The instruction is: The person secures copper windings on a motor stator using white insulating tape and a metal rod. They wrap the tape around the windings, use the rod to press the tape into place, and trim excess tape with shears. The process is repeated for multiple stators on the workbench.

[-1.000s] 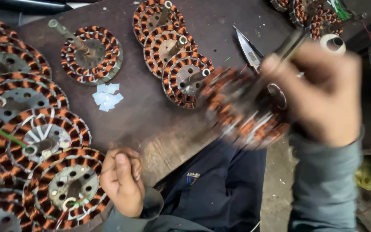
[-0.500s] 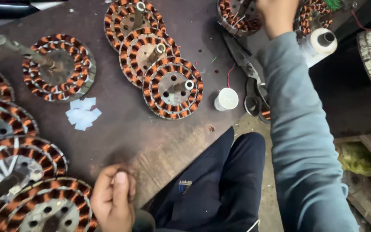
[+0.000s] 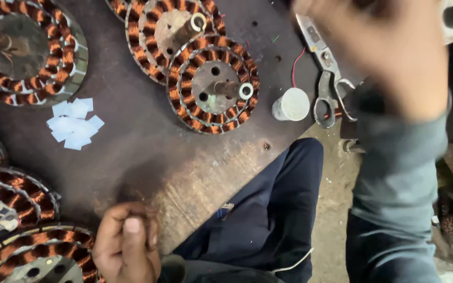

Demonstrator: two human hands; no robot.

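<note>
Dark and scratched, the wooden counter is crowded with round motor stators wound in shiny copper wire. One stator lies in the middle with its metal shaft sticking up, and it leans partly on another stator behind it. More sit at the far left and along the near left edge. The left hand rests at the counter's near edge, fingers curled shut, just beside a big copper-wound stator; I cannot tell if its grip has anything inside. The right hand is up high and very blurry, above the metal scissors, so I cannot tell whether its grip is loose or tight. A small white cup stands close to the counter's edge; what is in it cannot be seen. Little white paper pieces lie in a loose pile. I think a bump from the arm could knock the cup or scissors off the edge.
</note>
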